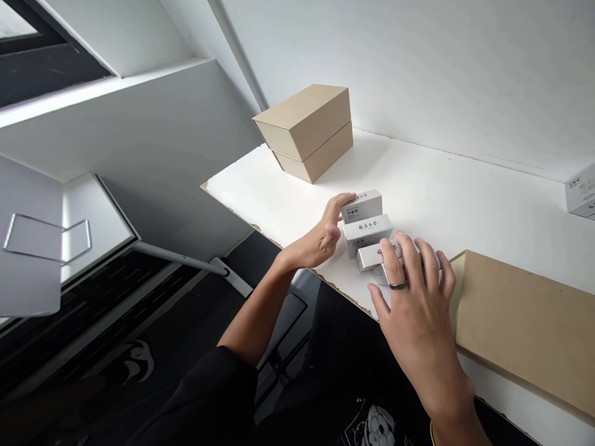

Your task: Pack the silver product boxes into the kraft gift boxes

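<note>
Running in a short line inward from the near edge of the white tabletop (320, 198), at least four small tea cartons (365, 233) sit one behind another. The nearest carton (380, 275) is mostly covered, so how it lies is hard to tell. The next carton (369, 259) sits low in the line, with its base hidden. Behind it come a taller middle carton (357, 244) and the farthest carton (365, 209). Their long axes lie crosswise to the line, roughly side to side, with narrow ends toward the left hand (320, 240) and lettered faces up.

The right hand (421, 291) arches over the closer end of the line, fingers bent and fanned apart, thumb well away from them; its fingers overlap the cartons, but whether they grip is hidden. The left hand is loosely open beside the cartons' left ends, fingers extended, thumb raised apart, fingertips at the farthest carton's upper left corner, clasping nothing.

A smooth metal ring (398, 285) circles a right finger. The tabletop's edge is chipped, showing rough brown board under a pale, flat surface. The cartons are crisp white oblongs with dark Chinese characters. To their right lies a long, flat tan box (525, 334), matte and straight-edged. Farther off, two tan boxes with slanting sides (309, 133) are stacked near the smooth white wall (418, 68).
</note>
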A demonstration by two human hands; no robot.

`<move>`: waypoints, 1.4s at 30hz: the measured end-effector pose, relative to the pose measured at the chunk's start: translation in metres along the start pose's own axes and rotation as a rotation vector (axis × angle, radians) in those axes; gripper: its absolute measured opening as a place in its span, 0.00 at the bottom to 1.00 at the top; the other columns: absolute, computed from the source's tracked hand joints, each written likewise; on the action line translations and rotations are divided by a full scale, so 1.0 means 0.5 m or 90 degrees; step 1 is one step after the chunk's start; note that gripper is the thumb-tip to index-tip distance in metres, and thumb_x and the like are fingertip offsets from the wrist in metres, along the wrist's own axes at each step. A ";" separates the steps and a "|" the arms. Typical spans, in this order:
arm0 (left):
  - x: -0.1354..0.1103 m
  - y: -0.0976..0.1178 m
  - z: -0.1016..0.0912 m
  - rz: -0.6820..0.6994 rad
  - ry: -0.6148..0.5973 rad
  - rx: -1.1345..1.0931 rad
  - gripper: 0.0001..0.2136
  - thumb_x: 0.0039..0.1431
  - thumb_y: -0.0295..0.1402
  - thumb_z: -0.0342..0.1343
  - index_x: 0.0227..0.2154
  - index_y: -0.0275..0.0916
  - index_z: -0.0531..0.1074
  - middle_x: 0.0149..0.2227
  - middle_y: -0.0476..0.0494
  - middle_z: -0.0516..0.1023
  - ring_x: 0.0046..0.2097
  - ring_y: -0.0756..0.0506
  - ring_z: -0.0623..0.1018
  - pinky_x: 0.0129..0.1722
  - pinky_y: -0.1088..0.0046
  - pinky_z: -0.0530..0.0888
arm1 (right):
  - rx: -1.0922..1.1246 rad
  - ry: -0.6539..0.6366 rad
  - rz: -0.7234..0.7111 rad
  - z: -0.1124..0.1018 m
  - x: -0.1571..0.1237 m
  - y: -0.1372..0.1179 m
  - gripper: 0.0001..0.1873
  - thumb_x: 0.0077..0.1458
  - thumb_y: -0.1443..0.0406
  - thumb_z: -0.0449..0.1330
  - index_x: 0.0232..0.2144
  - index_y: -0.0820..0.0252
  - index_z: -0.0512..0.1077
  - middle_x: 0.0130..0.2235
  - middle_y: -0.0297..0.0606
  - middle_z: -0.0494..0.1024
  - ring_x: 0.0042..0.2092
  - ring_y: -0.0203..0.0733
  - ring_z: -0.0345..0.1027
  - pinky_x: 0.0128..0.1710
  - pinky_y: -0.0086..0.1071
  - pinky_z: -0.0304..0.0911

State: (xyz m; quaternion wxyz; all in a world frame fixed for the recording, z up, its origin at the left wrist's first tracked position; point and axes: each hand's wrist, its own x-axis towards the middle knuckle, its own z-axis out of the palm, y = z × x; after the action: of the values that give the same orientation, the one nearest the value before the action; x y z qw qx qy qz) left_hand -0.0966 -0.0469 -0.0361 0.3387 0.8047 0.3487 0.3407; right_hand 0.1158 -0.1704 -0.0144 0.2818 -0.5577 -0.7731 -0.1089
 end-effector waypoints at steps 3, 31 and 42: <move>-0.004 0.006 -0.011 0.020 -0.068 -0.040 0.46 0.63 0.72 0.31 0.75 0.48 0.44 0.73 0.28 0.55 0.72 0.29 0.64 0.73 0.40 0.61 | 0.004 0.005 0.008 0.001 -0.001 -0.003 0.26 0.70 0.67 0.57 0.67 0.65 0.61 0.68 0.53 0.66 0.67 0.66 0.59 0.67 0.68 0.57; -0.014 0.034 0.041 0.134 -0.269 -0.070 0.71 0.46 0.32 0.71 0.72 0.41 0.13 0.64 0.28 0.71 0.72 0.25 0.66 0.74 0.38 0.58 | 0.940 -0.048 0.331 0.068 0.016 0.006 0.63 0.62 0.42 0.65 0.75 0.54 0.26 0.76 0.57 0.47 0.74 0.60 0.52 0.67 0.53 0.68; -0.027 0.039 0.067 0.007 -0.231 -0.065 0.82 0.40 0.58 0.78 0.69 0.52 0.05 0.78 0.36 0.16 0.78 0.25 0.23 0.76 0.36 0.33 | 1.025 0.006 0.315 0.068 0.007 0.003 0.50 0.65 0.39 0.61 0.73 0.54 0.43 0.75 0.54 0.54 0.72 0.58 0.58 0.69 0.55 0.65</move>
State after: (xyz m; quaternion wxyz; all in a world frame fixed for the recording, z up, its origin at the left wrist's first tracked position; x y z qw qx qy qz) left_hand -0.0708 -0.0782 -0.0430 0.4348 0.8366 0.2598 0.2087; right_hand 0.1057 -0.1506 -0.0406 0.6126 -0.3394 -0.4687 0.5384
